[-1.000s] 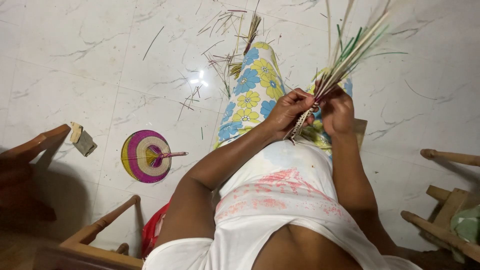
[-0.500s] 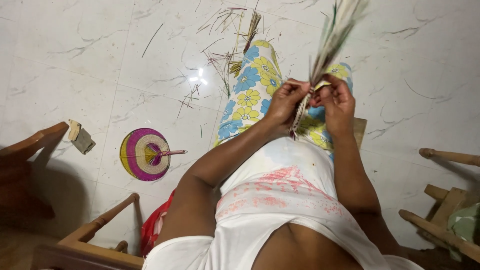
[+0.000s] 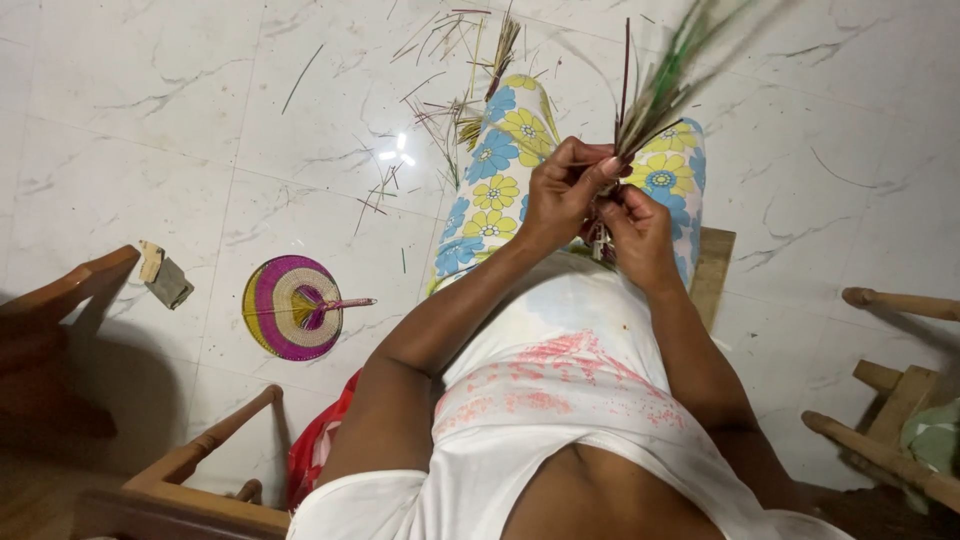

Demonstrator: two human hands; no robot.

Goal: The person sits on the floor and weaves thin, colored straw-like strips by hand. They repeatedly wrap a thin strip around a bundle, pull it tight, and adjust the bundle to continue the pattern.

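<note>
Both my hands meet over my lap, above the blue and yellow flowered trousers point(image 3: 497, 160). My left hand point(image 3: 562, 190) pinches the base of a bundle of thin green and tan straw strips point(image 3: 668, 85) that fans up and away, blurred with motion. My right hand point(image 3: 637, 232) grips the same bundle just below, fingers curled around its lower end. Whatever hangs under the hands is mostly hidden.
A round woven fan point(image 3: 295, 306) in purple, yellow and pink lies on the white marble floor at left. Loose straw scraps point(image 3: 445, 95) are scattered past my knees. Wooden chair frames stand at left point(image 3: 70, 290), lower left point(image 3: 195, 465) and right point(image 3: 895, 410). A small brown block point(image 3: 163, 277) lies nearby.
The straw bundle has swung from leaning right to standing more upright and back, with both hands staying closed on its base and shifting slightly.
</note>
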